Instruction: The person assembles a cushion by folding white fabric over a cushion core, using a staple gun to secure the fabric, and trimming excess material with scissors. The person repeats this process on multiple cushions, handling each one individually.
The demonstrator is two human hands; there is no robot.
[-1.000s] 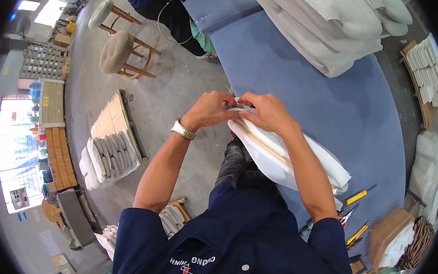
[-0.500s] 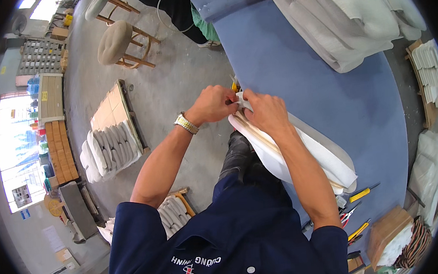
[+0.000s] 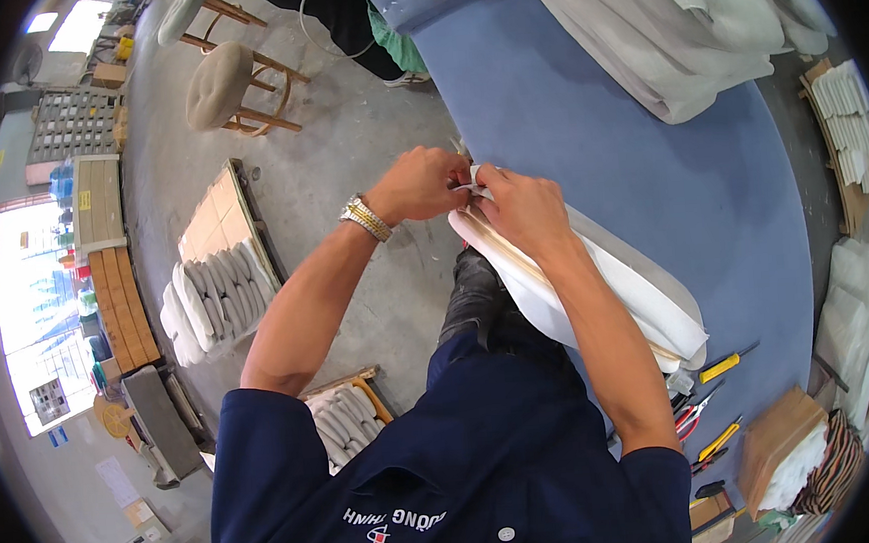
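Observation:
A long padded piece (image 3: 631, 304) in white and light grey fabric lies along the near edge of the blue-topped table (image 3: 710, 215). A beige strip (image 3: 498, 246) runs lengthwise along its open side. At its far end, my left hand (image 3: 417, 185) pinches a narrow bit of the white fabric, fingers closed. Right beside it, my right hand (image 3: 528, 209) grips the same end, thumb and fingers closed on the fabric. The fingertips nearly meet, and they hide part of the fabric between them.
Grey padded pieces (image 3: 659, 34) are piled at the table's far right. A yellow-handled screwdriver (image 3: 721, 367), red-handled pliers (image 3: 695, 413) and a yellow utility knife (image 3: 720, 439) lie near my right elbow, by a brown box (image 3: 778, 445). A stool (image 3: 221, 85) and a pallet of cushions (image 3: 219, 295) stand left.
Both hands stay on the fabric end and sit slightly higher in the picture. The fabric between my fingers has shifted a little; the view has tilted slightly.

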